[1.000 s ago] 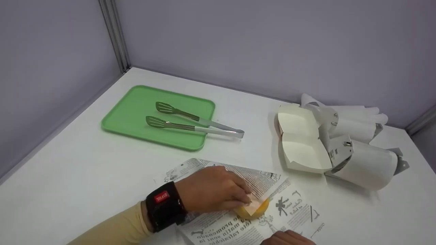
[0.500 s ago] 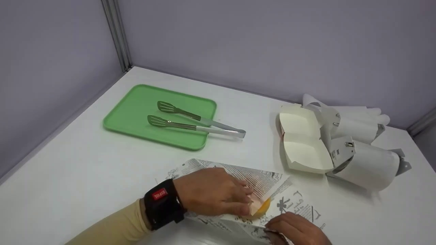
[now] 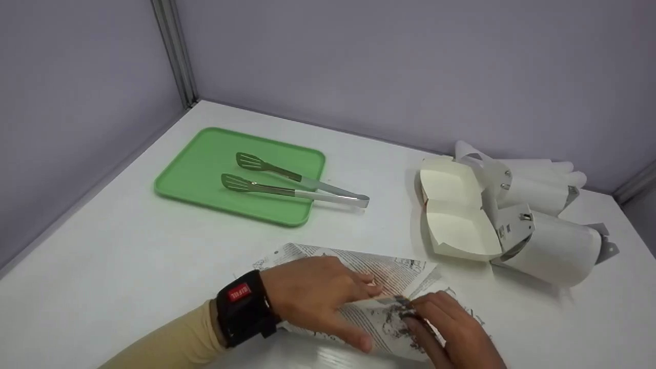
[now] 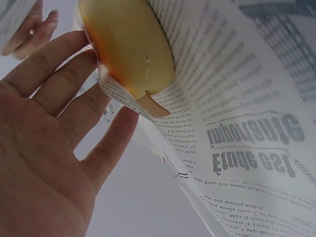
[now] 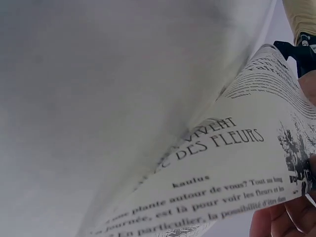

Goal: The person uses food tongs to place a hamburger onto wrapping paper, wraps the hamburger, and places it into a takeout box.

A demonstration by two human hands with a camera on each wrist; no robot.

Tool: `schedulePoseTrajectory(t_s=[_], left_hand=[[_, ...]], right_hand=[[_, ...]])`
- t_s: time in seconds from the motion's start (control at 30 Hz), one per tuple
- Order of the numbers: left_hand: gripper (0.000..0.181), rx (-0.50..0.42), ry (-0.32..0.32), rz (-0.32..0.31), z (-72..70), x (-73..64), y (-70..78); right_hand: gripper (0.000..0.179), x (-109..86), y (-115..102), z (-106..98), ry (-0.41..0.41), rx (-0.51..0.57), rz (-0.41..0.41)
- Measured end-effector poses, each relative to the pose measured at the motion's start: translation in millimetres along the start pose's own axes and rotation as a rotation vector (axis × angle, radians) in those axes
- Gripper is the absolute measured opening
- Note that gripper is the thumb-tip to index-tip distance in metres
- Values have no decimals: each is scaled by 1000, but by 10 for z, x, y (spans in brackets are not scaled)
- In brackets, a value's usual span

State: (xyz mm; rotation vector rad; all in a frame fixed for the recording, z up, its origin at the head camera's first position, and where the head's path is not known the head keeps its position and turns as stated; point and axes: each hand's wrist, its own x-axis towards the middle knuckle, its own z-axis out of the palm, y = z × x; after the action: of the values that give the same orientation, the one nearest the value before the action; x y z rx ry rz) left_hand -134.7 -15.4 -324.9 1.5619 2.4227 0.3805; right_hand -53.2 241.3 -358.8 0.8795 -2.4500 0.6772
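Note:
A sheet of newspaper-print wrapping paper [image 3: 376, 320] lies folded on the white table, low in the head view. My left hand [image 3: 318, 297] rests on its left part, fingers extended and thumb spread. My right hand [image 3: 456, 330] pinches the paper's near flap, drawn up over the middle. Under the folds is a smooth yellowish bun [image 4: 128, 44], hidden in the head view but visible in the left wrist view. There, the fingers [image 4: 74, 74] of my left hand touch the paper along its side, and a thin light-brown piece [image 4: 154, 105] sticks out at its end.
Behind the paper, metal tongs [image 3: 287, 192] lie across a green tray [image 3: 189, 164], handle end past its edge. To the right, an open white carton box [image 3: 458, 225] stands beside white roll-shaped items with metal fittings [image 3: 556, 246]. Grey walls [image 3: 384, 77] border the table.
My right hand has come up and forward, folding the near flap over the bun, which is now covered. My left hand has loosened its curled fingers and spread its thumb.

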Motion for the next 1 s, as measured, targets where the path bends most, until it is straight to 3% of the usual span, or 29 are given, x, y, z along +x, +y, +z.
schedulePoseTrajectory(t_s=[0.13,0.37,0.53,0.83,0.9,1.0], left_hand=[[67,-4,4,-33,5,17,7],[44,-6,62,-1,27,47,-27],[26,-71,109,13,37,74,-65],[21,-226,97,-87,11,56,-106],[20,-256,102,-100,12,60,-109],[20,-289,116,-104,18,63,-123]], right_hand=[[36,41,18,13,17,27,26],[35,119,-4,17,1,12,104],[36,145,10,13,-24,39,180],[60,111,65,0,-26,-72,259],[65,113,72,-13,6,-59,204],[49,122,82,-39,62,-67,86]])
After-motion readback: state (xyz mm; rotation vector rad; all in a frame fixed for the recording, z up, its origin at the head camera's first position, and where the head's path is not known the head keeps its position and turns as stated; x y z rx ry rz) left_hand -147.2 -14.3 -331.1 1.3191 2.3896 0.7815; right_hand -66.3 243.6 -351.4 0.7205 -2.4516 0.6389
